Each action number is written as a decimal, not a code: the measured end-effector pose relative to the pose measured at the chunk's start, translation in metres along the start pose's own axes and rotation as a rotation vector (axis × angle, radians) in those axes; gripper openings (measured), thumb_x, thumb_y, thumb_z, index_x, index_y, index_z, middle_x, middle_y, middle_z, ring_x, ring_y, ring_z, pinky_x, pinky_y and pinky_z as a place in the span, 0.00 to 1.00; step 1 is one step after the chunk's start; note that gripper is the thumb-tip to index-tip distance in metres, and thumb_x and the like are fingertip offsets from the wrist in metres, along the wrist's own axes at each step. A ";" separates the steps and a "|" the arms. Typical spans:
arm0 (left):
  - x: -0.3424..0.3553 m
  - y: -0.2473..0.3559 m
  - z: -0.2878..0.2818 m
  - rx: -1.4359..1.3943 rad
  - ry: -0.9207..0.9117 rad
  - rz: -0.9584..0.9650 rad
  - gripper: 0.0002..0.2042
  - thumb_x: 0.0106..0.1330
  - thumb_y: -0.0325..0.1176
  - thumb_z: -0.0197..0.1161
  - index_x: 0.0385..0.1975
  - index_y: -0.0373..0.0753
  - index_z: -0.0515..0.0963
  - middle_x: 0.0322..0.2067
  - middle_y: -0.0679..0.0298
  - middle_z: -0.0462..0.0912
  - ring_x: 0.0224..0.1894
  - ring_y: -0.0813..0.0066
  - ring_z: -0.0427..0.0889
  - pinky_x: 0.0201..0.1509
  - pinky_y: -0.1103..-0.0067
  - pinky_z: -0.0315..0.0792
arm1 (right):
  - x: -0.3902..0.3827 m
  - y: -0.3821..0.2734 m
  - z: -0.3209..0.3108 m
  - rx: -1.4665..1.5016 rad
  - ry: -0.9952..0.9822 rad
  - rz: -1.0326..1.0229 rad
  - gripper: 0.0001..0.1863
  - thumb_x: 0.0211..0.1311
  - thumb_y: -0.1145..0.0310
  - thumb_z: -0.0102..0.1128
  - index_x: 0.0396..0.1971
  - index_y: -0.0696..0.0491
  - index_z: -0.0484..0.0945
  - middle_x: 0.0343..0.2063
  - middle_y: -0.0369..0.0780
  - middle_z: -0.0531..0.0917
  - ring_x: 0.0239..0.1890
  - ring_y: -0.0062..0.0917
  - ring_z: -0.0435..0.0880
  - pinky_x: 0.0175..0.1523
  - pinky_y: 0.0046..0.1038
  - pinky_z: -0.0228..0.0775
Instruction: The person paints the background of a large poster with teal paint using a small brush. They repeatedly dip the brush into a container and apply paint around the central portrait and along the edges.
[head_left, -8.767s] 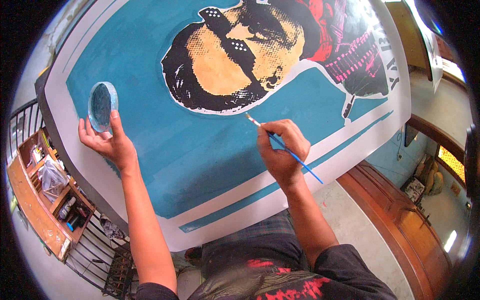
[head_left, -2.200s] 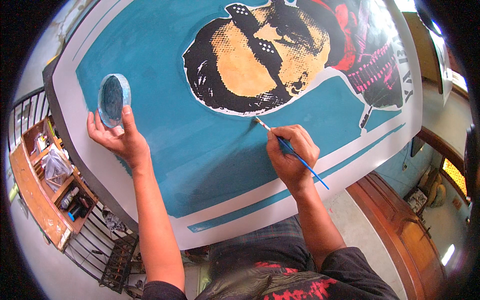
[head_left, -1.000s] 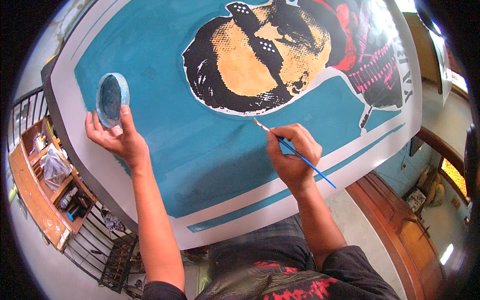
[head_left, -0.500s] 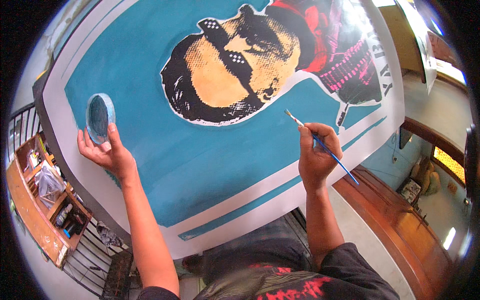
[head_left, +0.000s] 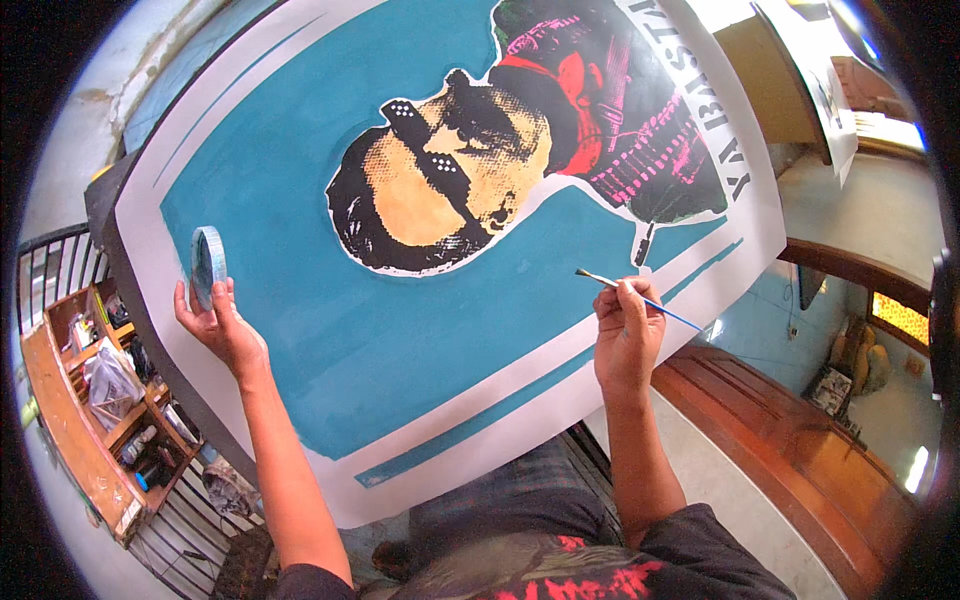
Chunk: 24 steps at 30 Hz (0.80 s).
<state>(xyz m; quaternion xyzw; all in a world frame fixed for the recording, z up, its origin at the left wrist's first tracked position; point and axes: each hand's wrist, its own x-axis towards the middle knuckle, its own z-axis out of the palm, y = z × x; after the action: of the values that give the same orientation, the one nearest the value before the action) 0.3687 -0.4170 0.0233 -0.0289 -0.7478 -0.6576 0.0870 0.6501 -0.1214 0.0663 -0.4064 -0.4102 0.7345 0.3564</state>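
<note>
At the left edge of the poster (head_left: pixel 430 345), the left hand (head_left: pixel 222 338) grasps a shallow round dish (head_left: pixel 208 262), thumb on the near side and the other fingers behind and below it. The dish is tipped nearly on edge to the viewer, its rim clear and its inside blue-grey. Above the lower right part of the poster, the right hand (head_left: pixel 628 338) pinches a thin brush (head_left: pixel 602 280) between thumb and fingers, the remaining fingers curled. The brush slants, bristles to the upper left, blue handle end to the lower right; its tip lies over the teal field, and whether it touches the surface cannot be told. The poster carries a sideways portrait (head_left: pixel 405 195) in black and orange, outlined in white, with red and pink on the clothing and black lettering (head_left: pixel 740 186) beyond. Teal stripes run along the white border. To the left, a wooden shelf (head_left: pixel 62 400) holds a plastic bag (head_left: pixel 112 385) and small containers, beside a black railing (head_left: pixel 50 262). To the right is brown wooden furniture (head_left: pixel 760 440).
</note>
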 end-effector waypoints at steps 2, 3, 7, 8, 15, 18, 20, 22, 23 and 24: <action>-0.009 0.017 0.001 0.159 -0.033 0.114 0.39 0.57 0.37 0.69 0.63 0.38 0.51 0.61 0.47 0.58 0.62 0.55 0.62 0.67 0.60 0.58 | 0.000 -0.005 0.001 -0.128 -0.011 -0.057 0.04 0.62 0.73 0.57 0.29 0.56 0.74 0.23 0.34 0.77 0.25 0.16 0.72 0.33 0.16 0.62; -0.018 0.022 0.002 0.215 -0.087 0.201 0.41 0.55 0.38 0.70 0.63 0.37 0.50 0.61 0.47 0.58 0.63 0.54 0.62 0.68 0.60 0.57 | -0.001 -0.006 0.003 -0.194 -0.017 -0.082 0.04 0.62 0.73 0.57 0.29 0.56 0.74 0.23 0.35 0.77 0.26 0.16 0.73 0.33 0.16 0.62; -0.074 0.032 0.021 0.248 -0.321 0.439 0.50 0.46 0.44 0.77 0.64 0.34 0.49 0.61 0.46 0.58 0.64 0.55 0.59 0.67 0.60 0.57 | -0.011 -0.009 0.016 -0.397 -0.146 -0.158 0.02 0.59 0.77 0.60 0.28 0.58 0.76 0.24 0.36 0.79 0.27 0.17 0.74 0.34 0.17 0.65; -0.092 0.036 0.031 0.296 -0.401 0.465 0.50 0.46 0.45 0.77 0.64 0.33 0.49 0.61 0.46 0.59 0.63 0.55 0.61 0.66 0.60 0.58 | -0.015 -0.011 0.020 -0.446 -0.169 -0.185 0.02 0.57 0.78 0.61 0.28 0.58 0.76 0.24 0.36 0.79 0.27 0.18 0.75 0.34 0.18 0.66; -0.152 0.049 0.074 0.366 -0.556 0.488 0.49 0.45 0.45 0.77 0.62 0.32 0.53 0.57 0.45 0.66 0.56 0.50 0.70 0.61 0.60 0.62 | -0.026 -0.004 0.058 -0.899 -0.444 -0.527 0.07 0.40 0.80 0.68 0.21 0.55 0.79 0.20 0.41 0.80 0.22 0.29 0.80 0.28 0.26 0.72; -0.161 0.046 0.079 0.322 -0.575 0.440 0.48 0.44 0.45 0.76 0.62 0.32 0.53 0.56 0.46 0.67 0.57 0.50 0.69 0.61 0.60 0.61 | -0.028 0.004 0.062 -0.870 -0.474 -0.550 0.06 0.42 0.78 0.69 0.22 0.54 0.80 0.20 0.40 0.81 0.22 0.29 0.80 0.28 0.28 0.72; -0.165 0.047 0.080 0.327 -0.605 0.427 0.47 0.44 0.45 0.76 0.61 0.32 0.54 0.57 0.46 0.67 0.56 0.50 0.69 0.62 0.60 0.61 | -0.029 0.007 0.064 -0.879 -0.472 -0.541 0.06 0.42 0.78 0.69 0.22 0.54 0.80 0.20 0.40 0.81 0.23 0.29 0.80 0.29 0.28 0.72; -0.167 0.049 0.080 0.341 -0.639 0.398 0.47 0.44 0.45 0.76 0.61 0.32 0.56 0.57 0.46 0.67 0.56 0.50 0.69 0.62 0.60 0.60 | -0.028 0.010 0.067 -0.880 -0.491 -0.558 0.07 0.43 0.77 0.69 0.23 0.53 0.80 0.21 0.40 0.81 0.23 0.30 0.80 0.29 0.28 0.72; -0.168 0.053 0.080 0.350 -0.658 0.374 0.46 0.44 0.45 0.76 0.60 0.32 0.56 0.57 0.46 0.67 0.56 0.50 0.69 0.62 0.60 0.61 | -0.027 0.011 0.068 -0.881 -0.500 -0.567 0.07 0.44 0.76 0.69 0.23 0.53 0.79 0.21 0.39 0.81 0.24 0.30 0.80 0.30 0.28 0.72; -0.169 0.055 0.081 0.357 -0.677 0.350 0.46 0.44 0.45 0.76 0.60 0.32 0.57 0.57 0.46 0.67 0.56 0.50 0.69 0.61 0.61 0.61 | -0.027 0.013 0.068 -0.898 -0.505 -0.566 0.07 0.44 0.76 0.69 0.24 0.53 0.79 0.22 0.39 0.81 0.24 0.31 0.80 0.30 0.28 0.72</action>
<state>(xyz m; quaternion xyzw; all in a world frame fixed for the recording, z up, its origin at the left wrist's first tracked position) 0.5360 -0.3179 0.0393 -0.3544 -0.8203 -0.4462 -0.0494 0.5983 -0.1711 0.0858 -0.2047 -0.8460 0.4390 0.2228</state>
